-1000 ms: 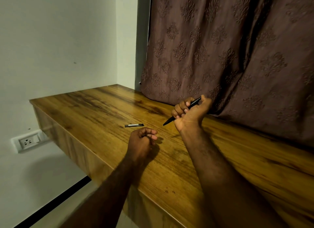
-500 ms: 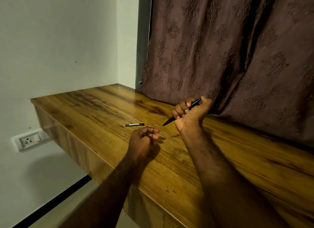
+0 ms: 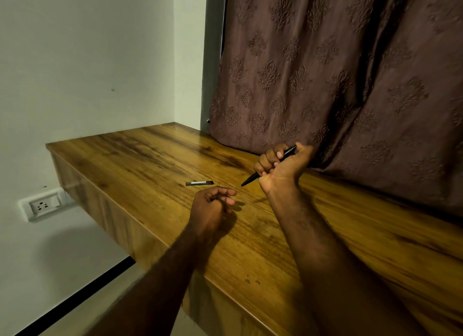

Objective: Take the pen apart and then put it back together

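Observation:
My right hand point(image 3: 283, 166) is fisted around a black pen point(image 3: 253, 178), held above the wooden table point(image 3: 150, 160) with its tip pointing down-left and its back end sticking out by my thumb. My left hand point(image 3: 213, 208) rests on the table just left of the pen tip, fingers loosely curled with nothing seen in them. A short dark pen piece point(image 3: 199, 183) with a pale band lies flat on the table just beyond my left hand, apart from it.
A brown patterned curtain point(image 3: 338, 72) hangs along the table's far side, right behind my right hand. The table's front edge runs diagonally below my forearms. A white wall socket point(image 3: 43, 205) sits under the table's left end.

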A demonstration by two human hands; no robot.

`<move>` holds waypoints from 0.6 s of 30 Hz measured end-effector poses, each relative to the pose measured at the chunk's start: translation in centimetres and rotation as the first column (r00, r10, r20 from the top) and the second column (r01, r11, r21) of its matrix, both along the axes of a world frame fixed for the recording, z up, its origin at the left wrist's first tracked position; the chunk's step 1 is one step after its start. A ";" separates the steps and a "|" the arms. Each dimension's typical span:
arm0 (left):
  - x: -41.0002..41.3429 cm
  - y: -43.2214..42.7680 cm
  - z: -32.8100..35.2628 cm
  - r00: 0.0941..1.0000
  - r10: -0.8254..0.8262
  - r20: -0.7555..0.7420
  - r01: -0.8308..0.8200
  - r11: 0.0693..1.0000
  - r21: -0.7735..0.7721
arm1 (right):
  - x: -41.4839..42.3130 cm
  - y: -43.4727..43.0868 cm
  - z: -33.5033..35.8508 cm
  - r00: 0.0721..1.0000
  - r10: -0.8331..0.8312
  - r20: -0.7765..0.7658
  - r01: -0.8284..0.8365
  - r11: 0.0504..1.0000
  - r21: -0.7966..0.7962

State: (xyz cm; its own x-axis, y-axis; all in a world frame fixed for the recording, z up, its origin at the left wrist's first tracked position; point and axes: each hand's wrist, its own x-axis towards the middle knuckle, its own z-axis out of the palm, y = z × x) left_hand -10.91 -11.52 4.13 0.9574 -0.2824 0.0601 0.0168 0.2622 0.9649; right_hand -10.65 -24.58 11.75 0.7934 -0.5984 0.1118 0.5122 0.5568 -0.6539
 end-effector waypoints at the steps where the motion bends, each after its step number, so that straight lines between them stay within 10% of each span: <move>1: 0.0 0.0 0.0 1.000 -0.003 -0.002 0.003 1.000 0.003 | 0.0 0.0 0.0 1.000 0.001 -0.001 -0.001 1.000 -0.002; 18: 1.1 -0.3 -1.0 0.997 0.023 -0.069 -0.022 1.000 0.013 | -0.1 -0.1 0.0 0.999 0.048 0.016 -0.048 0.998 -0.033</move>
